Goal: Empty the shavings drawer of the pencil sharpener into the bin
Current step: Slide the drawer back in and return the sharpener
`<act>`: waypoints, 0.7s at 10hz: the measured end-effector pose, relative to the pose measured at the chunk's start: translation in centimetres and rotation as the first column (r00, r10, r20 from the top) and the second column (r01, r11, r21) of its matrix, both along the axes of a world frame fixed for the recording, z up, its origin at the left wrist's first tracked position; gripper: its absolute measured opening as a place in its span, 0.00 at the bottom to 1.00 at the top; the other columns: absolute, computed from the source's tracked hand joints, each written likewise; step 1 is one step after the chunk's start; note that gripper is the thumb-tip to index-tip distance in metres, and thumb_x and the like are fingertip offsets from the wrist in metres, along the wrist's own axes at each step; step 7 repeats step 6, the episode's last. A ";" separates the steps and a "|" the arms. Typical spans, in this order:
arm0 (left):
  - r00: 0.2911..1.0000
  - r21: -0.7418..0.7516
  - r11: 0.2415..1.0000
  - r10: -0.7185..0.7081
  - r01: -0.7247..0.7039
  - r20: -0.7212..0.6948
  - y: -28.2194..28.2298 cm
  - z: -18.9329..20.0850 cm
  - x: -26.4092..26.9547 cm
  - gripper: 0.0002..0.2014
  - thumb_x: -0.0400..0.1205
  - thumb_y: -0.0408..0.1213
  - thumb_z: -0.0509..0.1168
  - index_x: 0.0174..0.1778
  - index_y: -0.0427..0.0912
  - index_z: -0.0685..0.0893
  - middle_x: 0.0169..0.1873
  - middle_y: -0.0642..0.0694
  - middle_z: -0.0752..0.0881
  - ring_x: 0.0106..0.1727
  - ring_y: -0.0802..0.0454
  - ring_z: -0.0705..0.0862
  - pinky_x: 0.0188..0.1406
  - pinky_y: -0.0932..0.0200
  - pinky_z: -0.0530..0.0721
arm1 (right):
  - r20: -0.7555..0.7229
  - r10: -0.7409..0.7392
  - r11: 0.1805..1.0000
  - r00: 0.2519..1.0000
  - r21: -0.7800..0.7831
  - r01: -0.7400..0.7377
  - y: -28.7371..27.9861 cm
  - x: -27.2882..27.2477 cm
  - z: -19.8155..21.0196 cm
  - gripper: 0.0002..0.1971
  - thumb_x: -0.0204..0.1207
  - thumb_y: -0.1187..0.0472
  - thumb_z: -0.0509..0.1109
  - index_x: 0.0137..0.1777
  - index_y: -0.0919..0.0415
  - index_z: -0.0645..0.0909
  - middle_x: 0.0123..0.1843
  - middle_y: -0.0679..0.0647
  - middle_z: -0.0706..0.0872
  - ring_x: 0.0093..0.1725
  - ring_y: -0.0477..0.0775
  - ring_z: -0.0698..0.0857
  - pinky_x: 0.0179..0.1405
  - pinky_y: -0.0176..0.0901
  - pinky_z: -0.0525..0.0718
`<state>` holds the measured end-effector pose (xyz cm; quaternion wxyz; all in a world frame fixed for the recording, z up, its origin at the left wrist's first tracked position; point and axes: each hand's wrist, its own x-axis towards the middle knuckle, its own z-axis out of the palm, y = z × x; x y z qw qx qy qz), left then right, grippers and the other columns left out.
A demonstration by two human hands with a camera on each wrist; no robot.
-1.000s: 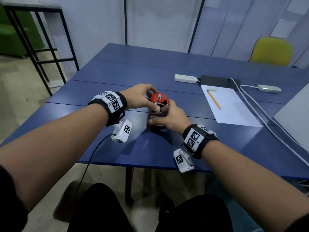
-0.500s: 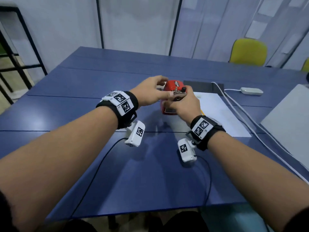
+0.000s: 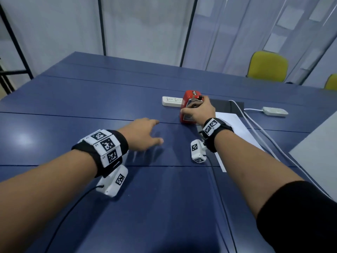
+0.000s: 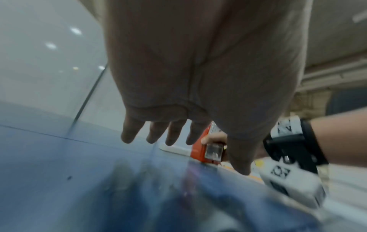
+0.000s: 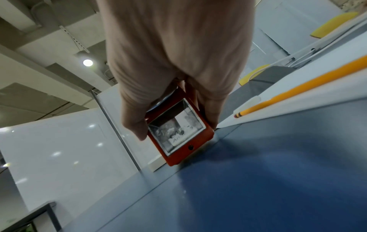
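A red pencil sharpener [image 3: 188, 101] stands on the blue table [image 3: 91, 99], and my right hand [image 3: 197, 111] grips it from the near side with thumb and fingers round its body. Its clear shavings drawer [image 5: 176, 131] sits in the sharpener [image 5: 188, 147] facing me, with shavings showing inside. My left hand [image 3: 144, 133] hovers just over the table to the left of the sharpener, fingers spread and holding nothing. From the left wrist, the spread fingers [image 4: 172, 133] are apart from the sharpener [image 4: 200, 152]. No bin is in view.
A white power strip [image 3: 171, 101] lies just behind the sharpener. A white sheet [image 3: 235, 132] lies under my right wrist, and an orange pencil [image 5: 298, 91] rests on it. White cables [image 3: 255, 128], an adapter [image 3: 275, 111] and a grey panel [image 3: 319, 143] are at the right. Yellow chairs [image 3: 267, 66] stand beyond.
My left hand has let go of the sharpener and drawn back to the left with its fingers spread. The right hand still grips the sharpener, now farther out on the table.
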<state>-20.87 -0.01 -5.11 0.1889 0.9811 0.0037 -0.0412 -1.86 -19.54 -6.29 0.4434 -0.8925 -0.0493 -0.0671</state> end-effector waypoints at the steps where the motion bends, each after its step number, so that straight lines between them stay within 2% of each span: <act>1: 0.986 0.137 0.988 -0.047 0.068 -0.157 0.0 -2.2 -0.5 0.50 0.78 0.68 0.66 0.92 0.50 0.54 0.89 0.44 0.60 0.91 0.40 0.58 0.85 0.39 0.66 | -0.005 0.009 1.000 1.000 0.003 -0.009 0.3 0.5 -0.7 0.46 0.58 0.46 0.92 0.76 0.53 0.77 0.65 0.54 0.88 0.62 0.58 0.88 0.65 0.49 0.88; 2: 0.977 0.164 0.983 -0.051 0.086 -0.206 -0.1 -3.3 -0.6 0.48 0.77 0.70 0.65 0.91 0.55 0.57 0.85 0.45 0.65 0.88 0.38 0.63 0.81 0.35 0.70 | -0.013 0.025 1.000 1.000 0.005 -0.025 0.3 0.6 -1.0 0.48 0.58 0.45 0.93 0.77 0.53 0.76 0.66 0.53 0.88 0.64 0.58 0.88 0.69 0.53 0.88; 3: 0.973 0.216 0.969 -0.074 0.123 -0.219 0.0 -3.3 -0.5 0.45 0.74 0.74 0.61 0.86 0.57 0.64 0.77 0.46 0.72 0.82 0.37 0.71 0.75 0.35 0.77 | -0.013 0.037 0.999 0.999 0.017 -0.037 0.2 0.8 -1.1 0.50 0.57 0.43 0.93 0.78 0.53 0.75 0.69 0.53 0.89 0.66 0.58 0.88 0.70 0.54 0.87; 4: 0.967 0.244 0.961 -0.071 0.132 -0.243 -0.2 -3.0 -0.5 0.44 0.74 0.74 0.60 0.84 0.55 0.67 0.72 0.45 0.74 0.78 0.36 0.74 0.72 0.36 0.79 | -0.078 0.066 0.997 0.995 0.043 -0.062 0.0 0.3 -0.7 0.57 0.56 0.41 0.94 0.83 0.53 0.70 0.74 0.54 0.87 0.70 0.59 0.87 0.73 0.56 0.87; 5: 0.967 0.240 0.961 -0.076 0.136 -0.242 -0.6 -2.3 -0.7 0.39 0.77 0.70 0.64 0.80 0.51 0.73 0.68 0.45 0.77 0.72 0.38 0.79 0.70 0.41 0.81 | -0.145 0.080 0.996 0.986 0.047 -0.073 -0.4 -0.4 0.1 0.64 0.55 0.38 0.94 0.87 0.58 0.64 0.78 0.56 0.83 0.75 0.62 0.84 0.75 0.59 0.85; 6: 0.969 0.240 0.962 -0.071 0.130 -0.238 -0.7 -1.5 -1.2 0.35 0.78 0.67 0.67 0.76 0.48 0.78 0.66 0.46 0.81 0.69 0.42 0.82 0.69 0.45 0.82 | -0.164 0.080 0.997 0.983 0.023 -0.077 -0.7 -1.5 1.0 0.67 0.55 0.37 0.93 0.88 0.61 0.61 0.80 0.59 0.82 0.77 0.64 0.83 0.77 0.61 0.83; 7: 0.969 0.240 0.962 -0.071 0.130 -0.238 -0.7 -1.5 -1.2 0.35 0.78 0.67 0.67 0.76 0.48 0.78 0.66 0.46 0.81 0.69 0.42 0.82 0.69 0.45 0.82 | -0.164 0.080 0.997 0.983 0.023 -0.077 -0.7 -1.5 1.0 0.67 0.55 0.37 0.93 0.88 0.61 0.61 0.80 0.59 0.82 0.77 0.64 0.83 0.77 0.61 0.83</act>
